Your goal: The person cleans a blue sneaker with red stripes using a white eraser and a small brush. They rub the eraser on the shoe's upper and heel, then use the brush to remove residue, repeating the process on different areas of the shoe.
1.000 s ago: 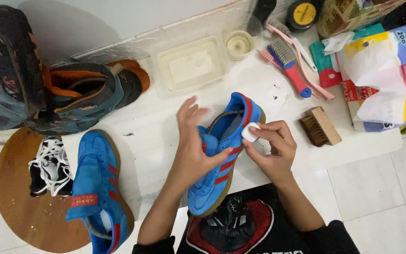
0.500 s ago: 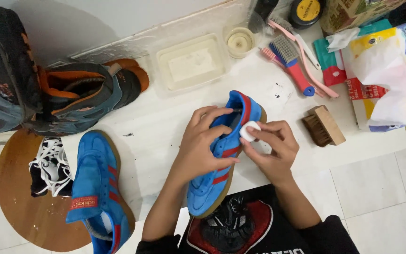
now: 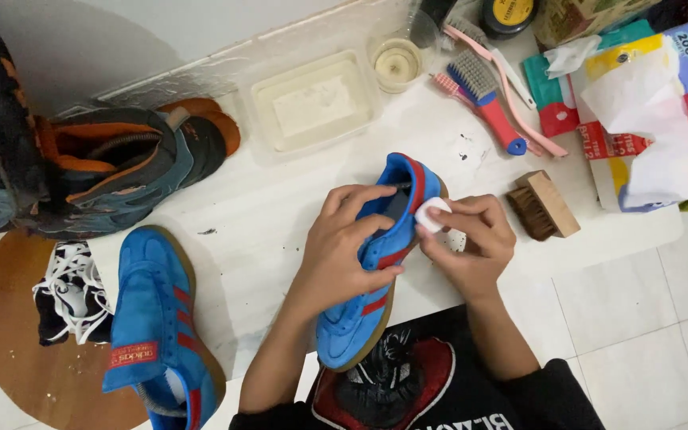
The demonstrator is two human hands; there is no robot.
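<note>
Right fingers pinch a white eraser (against the blue shoe).

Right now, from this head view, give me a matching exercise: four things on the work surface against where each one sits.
Things:
1. white pad
2. wooden brush
3. second blue shoe
4. clear tray

Places:
A. lying alone at the lower left
B. far side of the white surface, near the wall
C. pinched in the right hand against the held blue shoe
D. right of both hands, bristles facing left

Pairs: 1-C, 2-D, 3-A, 4-B. The left hand grips the held shoe.
</note>
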